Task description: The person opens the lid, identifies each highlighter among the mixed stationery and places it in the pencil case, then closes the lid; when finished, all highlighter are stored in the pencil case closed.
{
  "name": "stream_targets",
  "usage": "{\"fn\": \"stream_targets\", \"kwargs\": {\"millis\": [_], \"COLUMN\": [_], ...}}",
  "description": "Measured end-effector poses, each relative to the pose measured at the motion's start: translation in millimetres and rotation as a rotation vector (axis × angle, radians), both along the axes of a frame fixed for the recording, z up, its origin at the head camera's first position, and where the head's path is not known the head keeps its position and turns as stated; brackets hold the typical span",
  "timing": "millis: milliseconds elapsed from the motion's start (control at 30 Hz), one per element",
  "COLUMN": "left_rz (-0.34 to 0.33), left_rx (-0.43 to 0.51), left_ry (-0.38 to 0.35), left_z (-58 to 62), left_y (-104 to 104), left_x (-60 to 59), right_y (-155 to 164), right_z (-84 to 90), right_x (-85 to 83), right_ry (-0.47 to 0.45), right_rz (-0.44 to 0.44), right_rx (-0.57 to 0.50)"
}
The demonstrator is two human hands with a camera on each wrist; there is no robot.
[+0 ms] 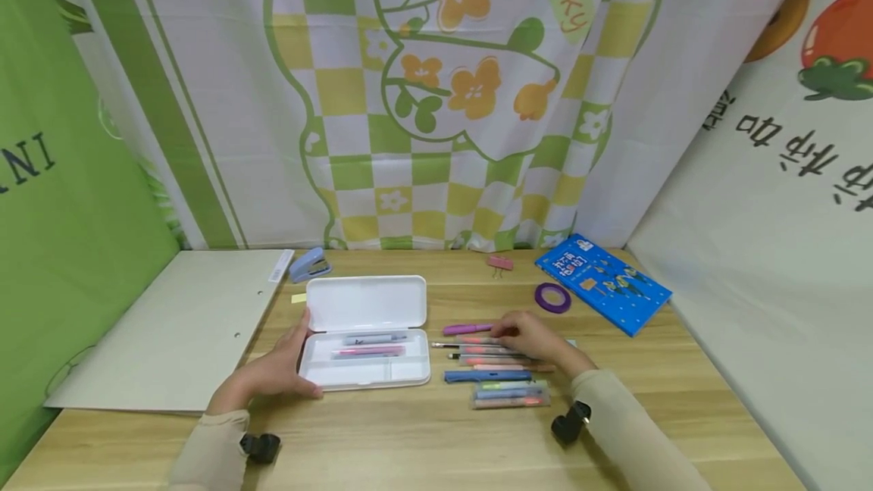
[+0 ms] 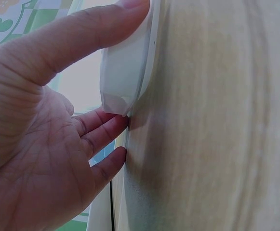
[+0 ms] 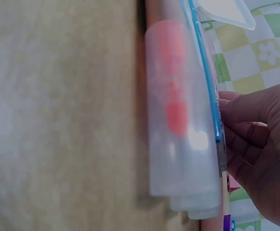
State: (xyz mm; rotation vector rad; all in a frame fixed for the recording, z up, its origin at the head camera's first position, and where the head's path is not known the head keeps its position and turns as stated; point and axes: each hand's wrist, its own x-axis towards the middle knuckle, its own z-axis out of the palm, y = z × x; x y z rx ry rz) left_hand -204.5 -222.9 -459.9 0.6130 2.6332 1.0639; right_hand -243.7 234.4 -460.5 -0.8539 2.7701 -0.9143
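A white pencil case lies with its lid raised at the back. Inside its tray rest a grey pen and a pink pen. My left hand holds the case's left end, thumb at the front corner, fingers along the side. To the right, my right hand pinches a slim pen in the row; its fingertips partly hide it. In that row lie a purple pen, a blue pen and several pencils and pens. Nearest the front are capped markers.
A large pale board covers the table's left, beside a blue stapler. Behind the pens are a pink binder clip, a purple tape roll and a blue book. Curtains hang along the back.
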Motion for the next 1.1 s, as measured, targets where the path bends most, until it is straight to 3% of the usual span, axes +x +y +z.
{"fn": "stream_targets", "kwargs": {"millis": [100,333,700,867,1100], "left_rz": [0.000,-0.005,0.003,-0.001,-0.003], "left_rx": [0.002,0.004,0.002,0.007,-0.001], "left_ry": [-0.001,0.003,-0.013,-0.004,-0.002], "left_z": [0.7,1.9,1.7,2.1,-0.1], "left_y": [0.2,1.1,0.2,1.0,0.8], "left_x": [0.3,1.2,0.5,0.0,0.0], "right_y": [-0.6,-9.3,-63.6,-100.7,-147.0], "right_z": [1.0,12.6,26.5,21.4,19.2], "right_x": [0.7,3.4,6.2,8.7,14.2], "right_ry": [-0.021,-0.165,-0.275,-0.277,-0.222], "right_rz": [-0.011,-0.080,-0.086,-0.030,0.023], "right_rx": [-0.054,-0.204,-0.508,-0.560,-0.545]}}
